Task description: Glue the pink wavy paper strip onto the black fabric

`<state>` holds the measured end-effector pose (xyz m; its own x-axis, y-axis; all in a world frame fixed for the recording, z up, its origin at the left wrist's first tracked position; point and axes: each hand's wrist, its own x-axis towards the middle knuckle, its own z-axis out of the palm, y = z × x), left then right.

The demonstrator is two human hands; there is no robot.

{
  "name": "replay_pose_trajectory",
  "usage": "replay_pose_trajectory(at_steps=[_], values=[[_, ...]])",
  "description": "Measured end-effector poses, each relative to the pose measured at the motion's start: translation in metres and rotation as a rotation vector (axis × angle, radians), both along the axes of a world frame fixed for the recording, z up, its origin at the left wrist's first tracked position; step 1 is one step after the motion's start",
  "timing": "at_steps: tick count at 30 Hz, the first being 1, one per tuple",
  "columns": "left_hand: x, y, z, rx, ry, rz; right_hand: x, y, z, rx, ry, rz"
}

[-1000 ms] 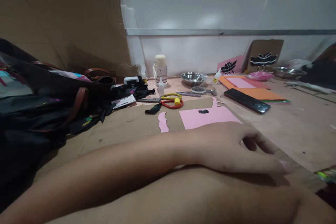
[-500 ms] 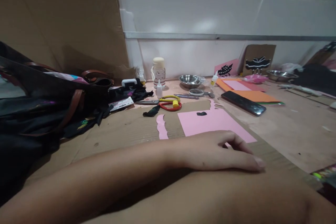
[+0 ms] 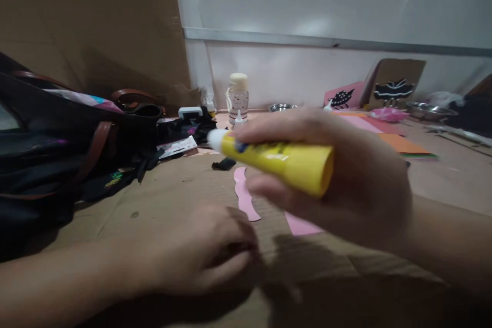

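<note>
Since half a second ago, a glue stick (image 3: pixel 277 160) has been raised, gripped by right hand (image 3: pixel 346 179); left hand (image 3: pixel 200 251) curled below, contents unclear. Loosely pinched, it could slip onto pink paper (image 3: pixel 302 225).

text: none legible | yellow glue stick (image 3: pixel 282 161) — dark print blurred

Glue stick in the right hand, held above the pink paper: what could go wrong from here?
The right hand holds the yellow glue stick sideways, white end toward the black bag; a wide sweep might smear it. The left hand rests curled on the cardboard beside the wavy pink strip, so glue could catch fingers or shift that loose strip. The picture is blurred, so aim may be off.
</note>
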<state>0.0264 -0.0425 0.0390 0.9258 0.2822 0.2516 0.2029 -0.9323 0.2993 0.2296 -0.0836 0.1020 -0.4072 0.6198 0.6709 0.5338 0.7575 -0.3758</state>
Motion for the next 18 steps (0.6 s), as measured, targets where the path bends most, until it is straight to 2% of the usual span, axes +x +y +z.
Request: replay_pose_trajectory(at_steps=[2,3,7,10,13,15,18], values=[[-0.018,0.017,-0.008,0.069,0.024,0.016,0.015,0.021,-0.011,-0.075,0.138,-0.09],[-0.026,0.027,-0.012,0.141,0.022,0.076,0.018,0.03,-0.019,-0.157,0.182,-0.116],[-0.04,0.064,-0.025,0.172,-0.039,0.196,0.017,0.055,-0.058,-0.529,0.276,-0.012],[-0.035,0.073,-0.037,0.135,-0.077,0.177,0.012,0.063,-0.081,-0.698,0.334,0.064],[-0.029,0.072,-0.046,0.066,-0.093,0.135,0.012,0.066,-0.094,-0.854,0.407,0.078],[-0.027,0.073,-0.048,0.024,-0.088,0.132,0.013,0.066,-0.098,-0.898,0.446,0.069],[-0.026,0.075,-0.05,-0.031,-0.077,0.123,0.015,0.067,-0.099,-0.8,0.41,0.043]])
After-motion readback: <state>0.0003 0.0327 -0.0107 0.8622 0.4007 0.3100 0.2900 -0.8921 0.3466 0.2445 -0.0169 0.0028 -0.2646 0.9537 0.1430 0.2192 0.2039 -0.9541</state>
